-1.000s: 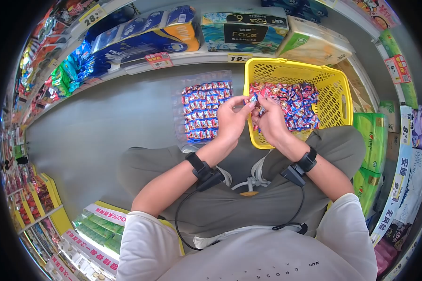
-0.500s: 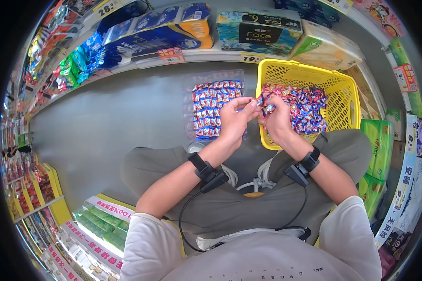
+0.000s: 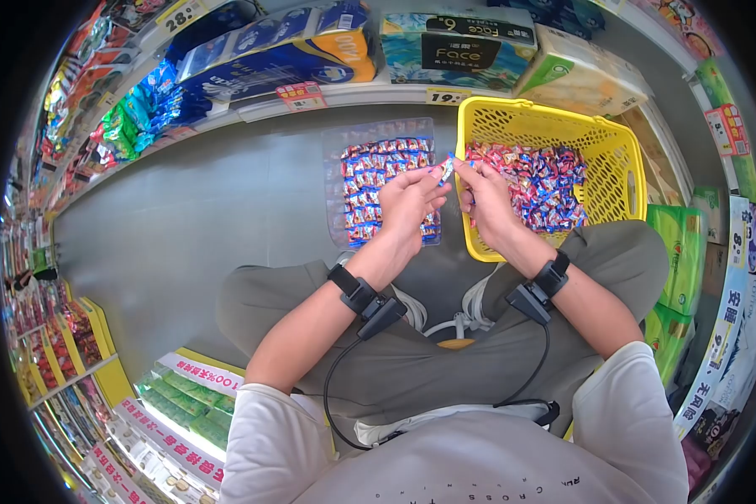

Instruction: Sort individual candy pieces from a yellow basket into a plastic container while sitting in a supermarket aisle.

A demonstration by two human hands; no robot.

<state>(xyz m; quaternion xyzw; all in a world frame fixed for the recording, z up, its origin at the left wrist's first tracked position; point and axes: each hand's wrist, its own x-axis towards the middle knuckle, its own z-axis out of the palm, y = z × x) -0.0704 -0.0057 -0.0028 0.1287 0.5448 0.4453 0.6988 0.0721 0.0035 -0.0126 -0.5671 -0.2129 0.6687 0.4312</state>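
Between my two hands is one small wrapped candy [image 3: 448, 169], pinched at its ends. My left hand [image 3: 408, 203] grips it with thumb and forefinger, over the right part of a clear plastic tray [image 3: 333, 151]. My right hand [image 3: 490, 202] holds its other end at the left rim of a yellow basket [image 3: 634, 168]. Rows of red and blue wrapped candies [image 3: 363, 186] lie neatly in the tray; my left hand covers some of them. A loose heap of similar candies [image 3: 554, 189] fills the bottom of the basket.
Tissue packs [image 3: 458, 52] line the shelf ahead, with a price tag [image 3: 448, 97] on its edge. Green packs [image 3: 676, 260] stand close on the right. A lit display [image 3: 189, 395] is at the lower left. My crossed legs [image 3: 378, 357] are behind the tray and basket.
Both hands have shifted slightly left, away from the basket's inside, with the candy now stretched between their fingertips. The view has tilted a little.
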